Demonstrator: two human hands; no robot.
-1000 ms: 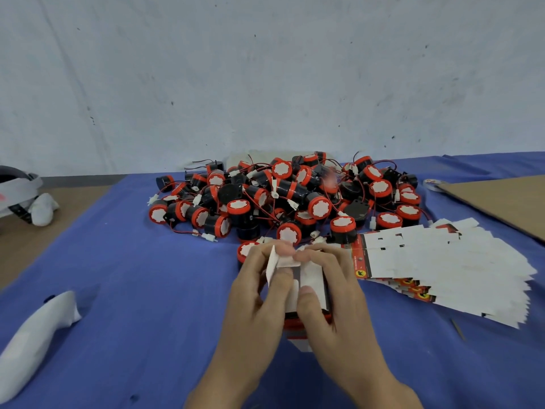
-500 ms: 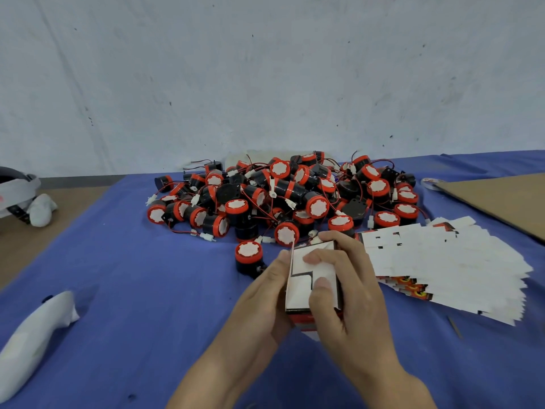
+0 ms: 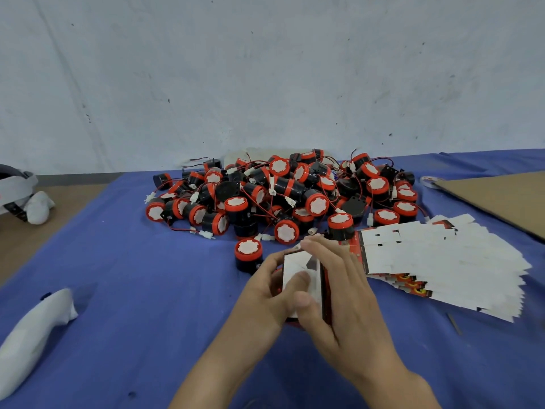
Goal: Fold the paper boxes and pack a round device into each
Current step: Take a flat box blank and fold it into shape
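Both my hands hold one small paper box (image 3: 298,268), white inside with red and black print, just above the blue cloth. My left hand (image 3: 265,293) grips its left side with the thumb on the white flap. My right hand (image 3: 339,293) wraps the right side, fingers over the far end and thumb pressing the near flap. One round device (image 3: 248,253), black with a red cap, stands alone just left of the box. A big pile of the same devices (image 3: 283,193) with thin wires lies behind. Flat unfolded boxes (image 3: 442,261) fan out to the right.
The blue cloth (image 3: 132,276) covers the table. A white cloth-like bundle (image 3: 32,335) lies at the near left. A brown cardboard sheet (image 3: 501,199) is at the far right with a tape roll (image 3: 427,180) beside it. A grey-white object (image 3: 17,193) sits at the far left edge.
The flaps that stood up a second ago are folded down flat on the box. My left thumb has slid onto the white flap, and both hands have closed tighter around the box.
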